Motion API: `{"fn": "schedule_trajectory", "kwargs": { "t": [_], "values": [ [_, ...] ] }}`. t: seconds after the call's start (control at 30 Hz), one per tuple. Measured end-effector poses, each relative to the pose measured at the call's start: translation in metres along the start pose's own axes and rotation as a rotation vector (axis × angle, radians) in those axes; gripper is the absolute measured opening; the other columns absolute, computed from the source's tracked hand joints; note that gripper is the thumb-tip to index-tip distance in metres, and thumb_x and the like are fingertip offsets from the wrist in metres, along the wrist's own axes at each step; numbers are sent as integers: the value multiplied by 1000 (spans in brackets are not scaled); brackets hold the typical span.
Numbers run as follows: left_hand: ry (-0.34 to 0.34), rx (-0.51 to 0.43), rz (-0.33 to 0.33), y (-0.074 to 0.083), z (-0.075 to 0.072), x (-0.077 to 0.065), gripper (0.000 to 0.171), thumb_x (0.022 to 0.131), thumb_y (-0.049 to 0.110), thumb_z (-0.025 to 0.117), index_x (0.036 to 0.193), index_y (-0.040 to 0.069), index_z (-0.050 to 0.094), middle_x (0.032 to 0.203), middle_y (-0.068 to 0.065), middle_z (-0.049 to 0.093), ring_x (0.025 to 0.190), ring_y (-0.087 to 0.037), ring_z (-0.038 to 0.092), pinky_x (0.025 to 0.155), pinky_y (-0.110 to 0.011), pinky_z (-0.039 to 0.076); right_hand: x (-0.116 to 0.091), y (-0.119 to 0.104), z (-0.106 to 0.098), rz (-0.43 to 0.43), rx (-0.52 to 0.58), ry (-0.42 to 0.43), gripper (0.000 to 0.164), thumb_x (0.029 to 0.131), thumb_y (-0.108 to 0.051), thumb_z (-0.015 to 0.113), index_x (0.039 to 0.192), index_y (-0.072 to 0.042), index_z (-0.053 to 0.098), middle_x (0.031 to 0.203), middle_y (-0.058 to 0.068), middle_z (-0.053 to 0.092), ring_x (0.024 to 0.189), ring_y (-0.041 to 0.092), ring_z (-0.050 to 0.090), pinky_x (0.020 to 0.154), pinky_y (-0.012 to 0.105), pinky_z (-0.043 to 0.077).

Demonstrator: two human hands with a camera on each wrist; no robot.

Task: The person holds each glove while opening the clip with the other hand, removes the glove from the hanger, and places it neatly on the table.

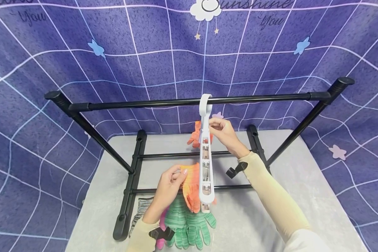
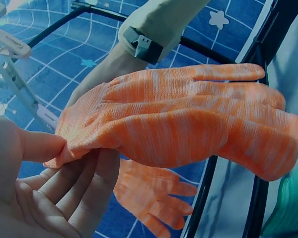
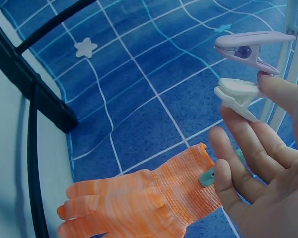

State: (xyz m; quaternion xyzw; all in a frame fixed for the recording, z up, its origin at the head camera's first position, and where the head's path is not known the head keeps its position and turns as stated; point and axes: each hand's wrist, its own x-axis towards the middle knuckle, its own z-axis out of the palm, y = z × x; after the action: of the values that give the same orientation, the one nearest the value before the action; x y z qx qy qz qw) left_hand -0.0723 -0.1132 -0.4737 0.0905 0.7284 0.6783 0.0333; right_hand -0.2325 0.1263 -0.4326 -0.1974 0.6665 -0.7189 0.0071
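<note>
A white clip hanger (image 1: 205, 122) hangs by its hook from the black rod (image 1: 145, 103). My left hand (image 1: 167, 183) pinches the cuff of an orange knit glove (image 2: 179, 111) between thumb and fingers, and the glove's fingers point away from the hand. My right hand (image 1: 225, 134), on the hanger's far side, pinches the tails of a white clip (image 3: 238, 91) between thumb and index finger. Just above that clip is a lilac clip (image 3: 248, 49). Below it, a teal clip (image 3: 207, 177) grips the cuff of a second orange glove (image 3: 134, 196).
Green gloves (image 1: 176, 220), a magenta piece (image 1: 161, 241) and a grey-striped knit piece (image 1: 142, 209) lie at the front of the pale table (image 1: 271, 210). The black rack's posts and base bars (image 1: 126, 206) stand around the hands. A purple-blue grid-patterned cloth (image 1: 145, 35) hangs behind.
</note>
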Motion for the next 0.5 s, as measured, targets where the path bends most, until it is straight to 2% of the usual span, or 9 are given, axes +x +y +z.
{"fn": "schedule_trajectory", "kwargs": {
  "t": [0.1,0.17,0.3,0.37,0.5],
  "values": [
    [-11,-20,-5,-1,4,-2,23,111,15,59,122,-4,67,84,-17,75,72,-12,71,69,-27,62,1,1,-1,-3,2,1,17,98,4,69,108,-8,76,97,-9,79,94,8,73,93,25,55],
    [-24,-14,-4,-2,6,-4,22,111,15,60,122,-3,67,75,-12,68,65,-9,63,63,-22,56,1,1,-1,-2,4,5,16,98,4,68,109,-4,75,97,-8,79,95,8,73,95,25,55],
    [-53,18,5,-5,11,-6,23,112,16,59,123,-2,67,68,-7,59,59,-9,51,58,-21,44,2,0,1,14,8,21,20,98,3,68,118,5,72,99,-9,79,96,8,73,98,25,55],
    [-65,24,9,-5,13,-7,23,112,17,59,123,-1,68,68,-7,61,60,-10,50,59,-21,43,2,-1,1,23,8,31,24,99,2,68,122,8,69,99,-10,78,96,8,73,97,25,55],
    [-87,15,1,-5,17,-8,24,113,20,58,126,2,68,76,-11,71,64,-10,58,64,-22,49,2,-1,2,23,15,29,29,99,2,68,127,10,66,101,-10,78,97,8,73,97,25,55]
  ]
}}
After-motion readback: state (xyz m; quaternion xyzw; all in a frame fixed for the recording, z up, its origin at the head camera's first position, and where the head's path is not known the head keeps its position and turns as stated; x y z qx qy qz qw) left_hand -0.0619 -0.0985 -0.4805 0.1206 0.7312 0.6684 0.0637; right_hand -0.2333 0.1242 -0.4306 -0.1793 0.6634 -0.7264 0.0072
